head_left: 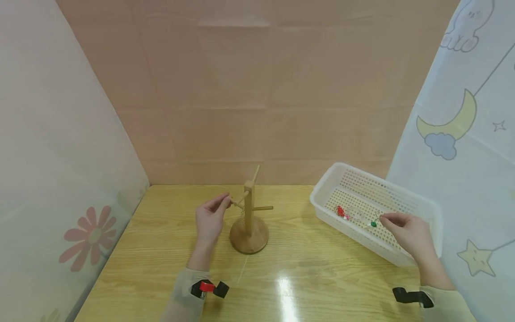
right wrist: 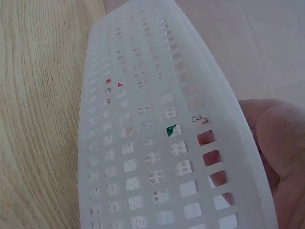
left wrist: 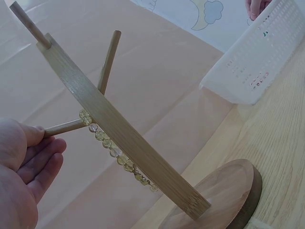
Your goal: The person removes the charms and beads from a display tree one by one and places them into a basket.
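Note:
A wooden peg stand (head_left: 249,214) rises from a round base mid-table. A string of pale yellow beads (left wrist: 114,151) hangs from its left peg (left wrist: 64,127) against the post. My left hand (head_left: 225,201) reaches that peg's tip with loosely bent fingers (left wrist: 45,164) and holds nothing. My right hand (head_left: 382,218) is inside the white basket (head_left: 406,201), where thumb and forefinger pinch the end of a thin bead strand with a green bead (head_left: 373,223). Red beads (head_left: 340,211) lie further left in the basket. Through the basket wall the right wrist view shows the green bead (right wrist: 172,130) and a small metal clasp (right wrist: 198,118).
The yellow wooden table (head_left: 306,277) is walled by a pink backdrop and patterned cloth at both sides. The stand has further pegs pointing up and right. The basket sits at the table's right edge. Black clamps are on both wrists.

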The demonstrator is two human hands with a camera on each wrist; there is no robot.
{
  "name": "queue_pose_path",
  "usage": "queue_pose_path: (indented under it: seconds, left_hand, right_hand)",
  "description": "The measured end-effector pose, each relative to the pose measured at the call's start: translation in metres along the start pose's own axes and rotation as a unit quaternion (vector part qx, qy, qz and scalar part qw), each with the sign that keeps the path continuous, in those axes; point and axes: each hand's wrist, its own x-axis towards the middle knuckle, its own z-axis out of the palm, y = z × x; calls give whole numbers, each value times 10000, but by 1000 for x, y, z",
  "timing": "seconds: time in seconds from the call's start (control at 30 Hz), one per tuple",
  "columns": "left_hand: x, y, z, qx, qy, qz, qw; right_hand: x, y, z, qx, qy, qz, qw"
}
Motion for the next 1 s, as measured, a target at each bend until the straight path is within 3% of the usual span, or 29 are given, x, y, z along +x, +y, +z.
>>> queue_pose_path:
  seconds: [0.4, 1.0]
  left_hand:
    - [-1, 0, 0, 65, -3, 47, 10000]
    - [-1, 0, 1, -35, 43, 115, 9999]
  right_hand:
    - [1, 8, 1, -138, -282, 56, 9995]
    - [2, 9, -4, -262, -369, -207, 9988]
